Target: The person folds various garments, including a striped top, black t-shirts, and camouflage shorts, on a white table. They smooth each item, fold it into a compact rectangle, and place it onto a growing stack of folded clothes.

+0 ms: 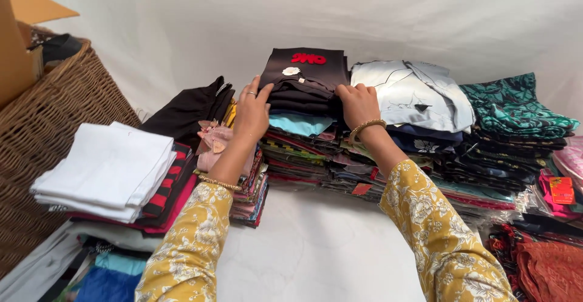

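Note:
A tall stack of folded clothes [306,150] stands in the middle of a white sheet. On top lies a folded dark brown garment [306,71] with red lettering and a small white flower. My left hand [252,110] presses against the left side of the dark folded pieces near the top, fingers spread, a ring on one finger. My right hand [359,102] grips the right side of the same dark pieces, fingers curled over their edge. Both arms wear yellow floral sleeves and thin bracelets.
A wicker basket [54,113] with a cardboard box [18,47] stands at the left. White folded cloths [109,171] top a pile at front left. A pale grey shirt [413,92] and a green patterned pile [516,110] lie to the right, red fabric [549,268] at bottom right.

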